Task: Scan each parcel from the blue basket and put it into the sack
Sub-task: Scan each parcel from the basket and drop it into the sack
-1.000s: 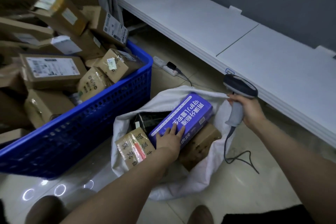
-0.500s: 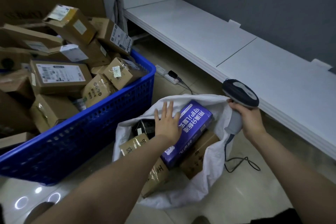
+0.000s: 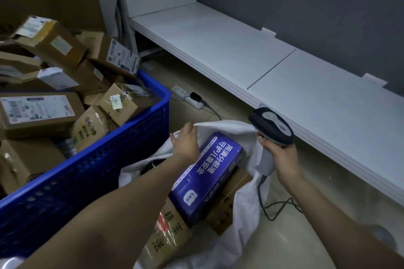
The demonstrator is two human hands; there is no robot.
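Observation:
The blue basket (image 3: pixel 122 159) on the left is heaped with brown cardboard parcels (image 3: pixel 37 111). To its right the white sack (image 3: pixel 244 231) lies open on the floor. Inside it a purple box (image 3: pixel 207 174) rests on brown boxes (image 3: pixel 227 205). My left hand (image 3: pixel 185 142) is at the sack's far rim and pinches the white cloth there. My right hand (image 3: pixel 282 155) grips the handle of a grey barcode scanner (image 3: pixel 271 126), held above the sack's right edge with its head pointing away.
A low white shelf (image 3: pixel 240 54) runs along the grey wall on the right. A white power strip (image 3: pixel 188 98) with a black plug lies on the floor behind the sack. The scanner's cable (image 3: pixel 275 207) loops on the floor to the sack's right.
My left hand has let go of the purple box and moved up to the sack's far rim, where it now holds the cloth. The scanner hand has stayed roughly in place.

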